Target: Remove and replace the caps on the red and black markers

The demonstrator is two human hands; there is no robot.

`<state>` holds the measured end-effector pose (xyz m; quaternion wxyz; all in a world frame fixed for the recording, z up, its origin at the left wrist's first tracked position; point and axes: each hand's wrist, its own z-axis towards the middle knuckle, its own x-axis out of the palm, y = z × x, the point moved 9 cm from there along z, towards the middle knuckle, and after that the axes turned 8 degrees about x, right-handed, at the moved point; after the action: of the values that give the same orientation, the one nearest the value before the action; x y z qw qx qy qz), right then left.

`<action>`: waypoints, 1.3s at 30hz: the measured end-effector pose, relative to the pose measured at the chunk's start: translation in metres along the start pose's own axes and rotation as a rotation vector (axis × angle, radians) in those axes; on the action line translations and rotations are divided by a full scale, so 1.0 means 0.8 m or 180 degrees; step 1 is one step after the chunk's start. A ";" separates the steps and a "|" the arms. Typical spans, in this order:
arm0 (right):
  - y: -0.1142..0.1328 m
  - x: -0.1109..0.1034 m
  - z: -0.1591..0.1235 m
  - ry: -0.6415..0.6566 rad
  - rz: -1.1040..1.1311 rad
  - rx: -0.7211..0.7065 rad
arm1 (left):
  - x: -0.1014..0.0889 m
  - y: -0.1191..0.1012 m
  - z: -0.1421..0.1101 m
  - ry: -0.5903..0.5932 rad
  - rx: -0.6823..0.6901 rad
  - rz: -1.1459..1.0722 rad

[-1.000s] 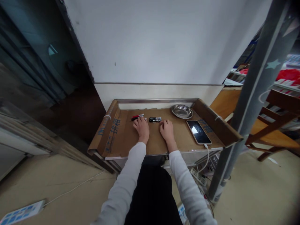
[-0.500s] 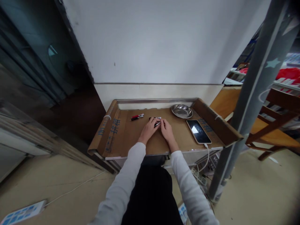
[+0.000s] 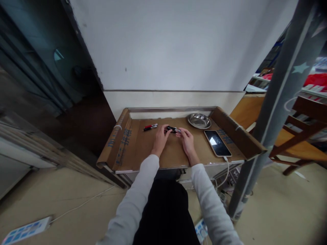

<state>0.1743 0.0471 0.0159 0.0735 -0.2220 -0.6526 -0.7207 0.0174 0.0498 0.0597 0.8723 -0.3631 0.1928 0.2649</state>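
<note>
Between my two hands is a black pen [image 3: 172,129] with a clear or silvery end, lying crosswise just over the cardboard surface [image 3: 143,149]. My left hand [image 3: 160,137] pinches its left end between thumb and fingers. The fingers of my right hand [image 3: 187,139] close on the silvery right end. Something dark shows just under the pen, too small to make out. To the left of my hands, a red pen [image 3: 150,125] and a black pen [image 3: 150,128] lie side by side on the cardboard.
A round steel dish [image 3: 199,120] stands at the back right. In front of it lies a phone [image 3: 217,143] with a white charging cable [image 3: 227,170] over the front edge. Folded cardboard walls [image 3: 236,134] flank the surface. A grey post [image 3: 268,112] rises at the right.
My hands have moved apart, the right one slightly rightward. The black pen, mostly covered by my fingers before, now lies stretched level between them. The other pens, dish and phone stay put.
</note>
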 end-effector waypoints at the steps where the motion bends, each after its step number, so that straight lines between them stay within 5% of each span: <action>1: -0.003 0.001 0.000 0.0066 0.0117 0.0096 | 0.000 -0.002 0.000 0.0026 0.0052 -0.0061; 10: -0.023 0.017 -0.006 0.0550 0.0639 0.0814 | -0.006 -0.041 -0.001 0.0186 0.0765 -0.0480; 17: -0.030 0.027 -0.007 0.0862 0.0685 0.1038 | -0.006 -0.030 -0.004 -0.0019 0.0544 -0.0535; 27: -0.031 0.009 0.000 0.0469 0.0649 0.0903 | -0.028 -0.009 -0.005 -0.0555 0.0027 -0.0155; 39: -0.023 -0.015 0.008 -0.0112 0.0585 0.0432 | -0.022 0.002 -0.006 -0.0548 -0.0177 -0.0152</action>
<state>0.1794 0.0538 -0.0058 0.1427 -0.2881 -0.6780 -0.6611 0.0017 0.0414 0.0651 0.8813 -0.3675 0.1010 0.2795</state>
